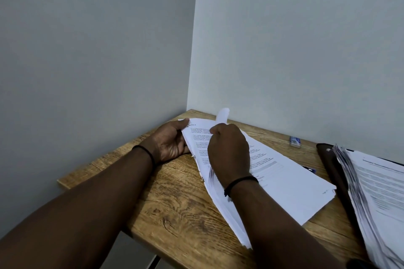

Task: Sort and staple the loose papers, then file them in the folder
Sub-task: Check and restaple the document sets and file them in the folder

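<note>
Sorting step: left hand (172,141) grips stack (262,181) corner; right hand (227,148), beside it, pinches a lifted sheet (222,114). Next likely needs separating sheet cleanly.

Both my forearms reach in from the near edge toward the far corner, each with a dark band at the wrist. My left hand (169,141) lies palm-up, thumb pinching. My right hand (228,148) is curled knuckles-up, fingers pinching at its far end.
</note>
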`<state>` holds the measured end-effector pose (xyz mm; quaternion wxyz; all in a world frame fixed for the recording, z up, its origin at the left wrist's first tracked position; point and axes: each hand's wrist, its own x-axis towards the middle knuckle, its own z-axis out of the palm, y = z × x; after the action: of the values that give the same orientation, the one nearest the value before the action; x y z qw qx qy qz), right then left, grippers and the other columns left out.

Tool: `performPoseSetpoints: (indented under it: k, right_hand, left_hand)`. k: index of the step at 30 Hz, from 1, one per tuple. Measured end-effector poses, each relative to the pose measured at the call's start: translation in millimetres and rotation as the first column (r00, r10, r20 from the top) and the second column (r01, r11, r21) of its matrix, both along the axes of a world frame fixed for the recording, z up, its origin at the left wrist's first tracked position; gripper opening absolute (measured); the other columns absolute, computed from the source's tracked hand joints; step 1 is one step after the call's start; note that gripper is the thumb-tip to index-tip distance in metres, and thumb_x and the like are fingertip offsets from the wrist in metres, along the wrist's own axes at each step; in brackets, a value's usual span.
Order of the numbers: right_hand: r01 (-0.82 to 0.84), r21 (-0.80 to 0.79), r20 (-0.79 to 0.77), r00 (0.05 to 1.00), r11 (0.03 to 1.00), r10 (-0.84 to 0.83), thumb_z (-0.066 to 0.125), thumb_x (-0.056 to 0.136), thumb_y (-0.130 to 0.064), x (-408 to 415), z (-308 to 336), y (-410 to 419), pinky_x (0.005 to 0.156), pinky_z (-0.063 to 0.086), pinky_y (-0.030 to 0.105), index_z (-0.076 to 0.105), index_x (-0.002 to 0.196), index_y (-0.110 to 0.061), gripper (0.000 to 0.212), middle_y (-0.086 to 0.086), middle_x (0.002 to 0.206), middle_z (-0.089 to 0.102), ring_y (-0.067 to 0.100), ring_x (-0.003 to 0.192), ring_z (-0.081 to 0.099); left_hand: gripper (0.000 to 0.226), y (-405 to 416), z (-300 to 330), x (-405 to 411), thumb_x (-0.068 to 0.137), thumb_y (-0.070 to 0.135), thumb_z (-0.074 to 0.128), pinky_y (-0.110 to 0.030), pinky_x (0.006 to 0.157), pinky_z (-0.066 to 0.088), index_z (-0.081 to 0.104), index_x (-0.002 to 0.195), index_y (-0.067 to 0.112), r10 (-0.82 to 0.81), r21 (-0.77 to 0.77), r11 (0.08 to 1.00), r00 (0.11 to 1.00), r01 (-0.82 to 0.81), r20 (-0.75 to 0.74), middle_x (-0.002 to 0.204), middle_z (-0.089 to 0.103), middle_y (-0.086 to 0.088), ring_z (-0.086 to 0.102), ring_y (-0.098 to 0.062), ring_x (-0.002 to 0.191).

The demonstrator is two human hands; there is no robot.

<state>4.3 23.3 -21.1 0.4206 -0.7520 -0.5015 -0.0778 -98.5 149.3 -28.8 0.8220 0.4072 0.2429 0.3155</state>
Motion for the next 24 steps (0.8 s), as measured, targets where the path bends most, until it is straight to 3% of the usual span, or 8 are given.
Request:
performPoseSetpoints:
  k: [2, 5, 8, 11, 15, 18, 22, 24]
  right_hand:
    - [-0.039, -0.041, 0.061, 0.997, 0.998, 0.042, 0.049, 0.099, -0.028, -2, -1, 0, 0.082, 0.045, 0.032, 0.071, 0.103, -0.014, 0.026, 0.003, 0.109, 0.065, 0.021, 0.102, 0.061]
    - [-0.067, -0.138, 0.170, 0.981, 0.988, 0.090, 0.055, 0.094, -0.053, -8, 0, 0, 0.076, 0.046, 0.031, 0.071, 0.103, -0.015, 0.042, 0.000, 0.105, 0.066, 0.020, 0.098, 0.062]
    - [-0.031, -0.196, 0.297, 0.951, 0.980, 0.089, 0.053, 0.094, -0.054, -13, 0, 2, 0.064, 0.036, 0.031, 0.063, 0.087, -0.017, 0.039, -0.001, 0.091, 0.059, 0.021, 0.089, 0.060]
    - [-0.018, -0.164, 0.329, 0.942, 0.986, 0.072, 0.048, 0.098, -0.034, -14, -1, 3, 0.057, 0.027, 0.030, 0.054, 0.079, -0.019, 0.025, 0.002, 0.086, 0.059, 0.023, 0.086, 0.061]
    - [0.018, -0.133, 0.307, 0.951, 0.991, 0.024, 0.048, 0.098, -0.027, -12, 0, 4, 0.060, 0.029, 0.029, 0.061, 0.085, -0.018, 0.021, 0.001, 0.084, 0.064, 0.021, 0.082, 0.061]
    - [0.007, -0.117, 0.229, 0.973, 0.993, 0.020, 0.057, 0.094, -0.030, -9, -1, 3, 0.059, 0.030, 0.029, 0.052, 0.071, -0.018, 0.027, -0.001, 0.070, 0.052, 0.020, 0.072, 0.052]
    - [-0.064, -0.063, 0.002, 0.998, 0.996, 0.064, 0.071, 0.086, -0.045, -8, 1, 0, 0.063, 0.045, 0.031, 0.057, 0.064, -0.019, 0.037, -0.002, 0.070, 0.063, 0.017, 0.070, 0.059]
    - [-0.071, -0.021, -0.071, 0.995, 0.997, 0.070, 0.070, 0.087, -0.047, -7, 1, -4, 0.067, 0.048, 0.034, 0.056, 0.065, -0.019, 0.038, -0.002, 0.070, 0.064, 0.018, 0.072, 0.060]
  left_hand:
    - [0.047, 0, 1, 0, 0.105, 0.037, 0.040, -0.049, 0.085, 0.057, 0.059, 0.126, -0.001, -0.026, 0.030, 0.999, 0.999, 0.026, -0.023, 0.119, 0.069, -0.021, 0.072, -0.031, 0.097]
    - [0.064, 1, 2, 0, 0.099, 0.056, 0.040, -0.045, 0.090, 0.056, 0.058, 0.130, 0.002, -0.052, 0.035, 0.998, 0.999, 0.052, -0.007, 0.125, 0.066, -0.021, 0.070, -0.032, 0.103]
    - [0.078, 4, 0, 1, 0.095, 0.066, 0.040, -0.045, 0.103, 0.049, 0.050, 0.140, 0.003, -0.058, 0.038, 0.998, 0.998, 0.057, 0.027, 0.129, 0.063, -0.022, 0.066, -0.033, 0.110]
    - [0.077, 2, 1, 1, 0.092, 0.069, 0.040, -0.040, 0.069, 0.061, 0.056, 0.128, 0.003, -0.084, 0.071, 0.994, 0.996, 0.084, 0.008, 0.115, 0.069, -0.023, 0.073, -0.032, 0.090]
    - [0.068, 2, 1, 0, 0.090, 0.064, 0.049, -0.040, 0.069, 0.060, 0.059, 0.123, 0.005, -0.102, 0.105, 0.989, 0.995, 0.104, -0.022, 0.113, 0.070, -0.021, 0.073, -0.031, 0.090]
    - [0.059, 2, 0, 1, 0.086, 0.056, 0.058, -0.042, 0.070, 0.061, 0.059, 0.118, 0.007, -0.093, 0.109, 0.989, 0.995, 0.095, -0.022, 0.106, 0.070, -0.017, 0.072, -0.029, 0.087]
    - [0.045, 4, -1, 1, 0.089, 0.044, 0.060, -0.046, 0.083, 0.058, 0.063, 0.112, 0.005, -0.086, 0.103, 0.991, 0.996, 0.088, -0.019, 0.103, 0.071, -0.017, 0.071, -0.028, 0.082]
    - [0.035, 3, -1, 1, 0.099, 0.032, 0.050, -0.045, 0.080, 0.059, 0.063, 0.114, 0.003, -0.074, 0.088, 0.993, 0.997, 0.075, -0.010, 0.101, 0.073, -0.017, 0.073, -0.027, 0.079]
